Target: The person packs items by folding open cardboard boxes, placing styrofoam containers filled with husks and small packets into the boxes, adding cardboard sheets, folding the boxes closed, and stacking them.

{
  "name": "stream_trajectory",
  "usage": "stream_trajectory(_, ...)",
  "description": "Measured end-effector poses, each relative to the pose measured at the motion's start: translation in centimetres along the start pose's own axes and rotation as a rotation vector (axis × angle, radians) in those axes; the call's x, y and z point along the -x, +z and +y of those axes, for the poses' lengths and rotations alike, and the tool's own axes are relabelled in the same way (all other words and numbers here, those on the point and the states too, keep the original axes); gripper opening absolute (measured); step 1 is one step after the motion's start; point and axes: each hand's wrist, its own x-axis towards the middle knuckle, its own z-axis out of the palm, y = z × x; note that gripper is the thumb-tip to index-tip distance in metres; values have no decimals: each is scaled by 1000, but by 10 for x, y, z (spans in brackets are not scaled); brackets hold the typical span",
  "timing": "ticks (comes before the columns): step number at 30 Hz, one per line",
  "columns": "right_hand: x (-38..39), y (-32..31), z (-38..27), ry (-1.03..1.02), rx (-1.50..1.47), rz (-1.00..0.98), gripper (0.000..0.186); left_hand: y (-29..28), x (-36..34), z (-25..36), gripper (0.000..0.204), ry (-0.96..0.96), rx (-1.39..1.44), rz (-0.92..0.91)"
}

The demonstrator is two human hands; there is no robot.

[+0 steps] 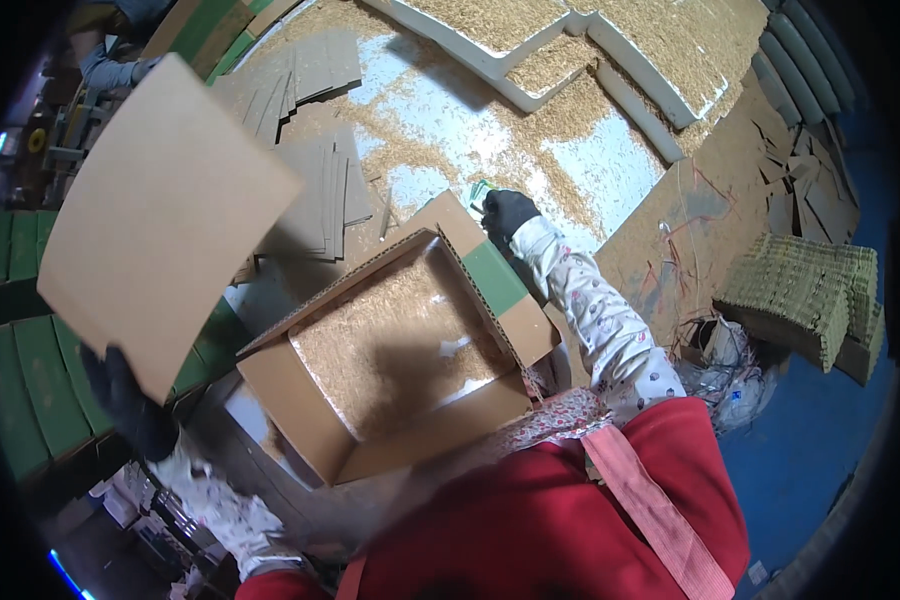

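Note:
My left hand (pixel 120 390), in a black glove, grips the lower edge of a large tan cardboard sheet (pixel 165 220) held up at the left. Below me an open cardboard box (pixel 300 405) has a layer of pale shavings or granules (pixel 375 325) in its bottom; a green band (pixel 495 275) crosses its raised far flap. Just beyond that flap, my right hand (pixel 505 212), also gloved in black, is closed round a small green-and-white object (pixel 480 190) too small to identify.
Shavings-strewn white worktop (pixel 595 175) with white trays (pixel 500 70) lies beyond the box, beside stacked cardboard sheets (pixel 310 200). Green boxes (pixel 10 390) line the left. Stacked yellowish cardboard (pixel 785 290) and plastic bundles (pixel 730 375) sit at right. Another person's arm (pixel 110 70) shows top left.

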Motion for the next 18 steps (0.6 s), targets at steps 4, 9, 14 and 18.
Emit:
stream_trajectory(4, -21, -2, 11, 69, -54, -158, 28, 0, 50, 106, 52, -517, 333, -63)
stream_trajectory(9, -13, -27, -6, 83, -349, 94, 26, 26, 124, 140, 34, -776, 175, -520)
stream_trajectory(14, 68, -137, -143, -210, -686, 331, 14, 34, 134, 111, 35, -692, 58, -528)
stream_trajectory(18, 136, -161, -209, -1015, -231, 454, 20, 50, 147, 104, 64, 12, -368, -775)
